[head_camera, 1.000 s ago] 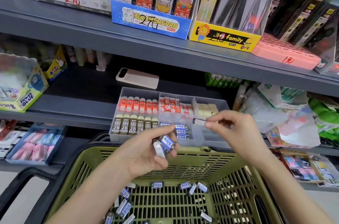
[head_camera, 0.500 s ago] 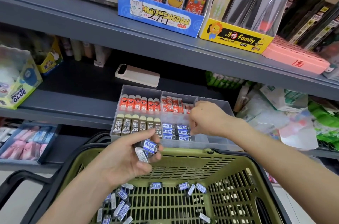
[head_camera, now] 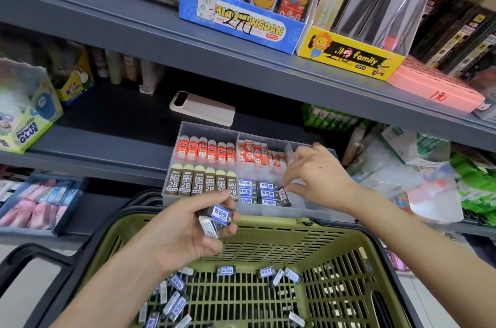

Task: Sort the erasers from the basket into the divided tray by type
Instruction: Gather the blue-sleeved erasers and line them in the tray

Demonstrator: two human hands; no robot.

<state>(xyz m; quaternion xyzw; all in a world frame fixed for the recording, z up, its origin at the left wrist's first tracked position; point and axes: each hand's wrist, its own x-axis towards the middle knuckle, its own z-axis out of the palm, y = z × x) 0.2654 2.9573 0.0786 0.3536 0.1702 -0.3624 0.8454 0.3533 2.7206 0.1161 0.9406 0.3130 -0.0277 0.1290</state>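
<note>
An olive green basket (head_camera: 268, 223) sits low in front of me with several blue-and-black erasers (head_camera: 226, 270) loose on its floor. Behind it on the shelf stands a clear divided tray (head_camera: 316, 209) holding rows of red erasers (head_camera: 206, 150), brown 2B erasers (head_camera: 198, 184) and blue-and-black erasers (head_camera: 257, 192). My left hand (head_camera: 185, 233) holds a few blue-and-black erasers (head_camera: 218, 216) above the basket's far rim. My right hand (head_camera: 319, 177) reaches over the tray and pinches one blue-and-black eraser (head_camera: 284, 196) at the right end of the matching row.
A phone in a beige case (head_camera: 202, 108) lies on the shelf behind the tray. Glue boxes (head_camera: 26, 123) stand at the left, a blue box of pink erasers (head_camera: 37, 205) lower left. Plastic-wrapped goods (head_camera: 418, 174) crowd the right. The upper shelf (head_camera: 134, 29) overhangs the tray.
My right hand carried one eraser from above the tray's right side down to the blue-and-black row. My left hand stayed over the basket rim with its erasers.
</note>
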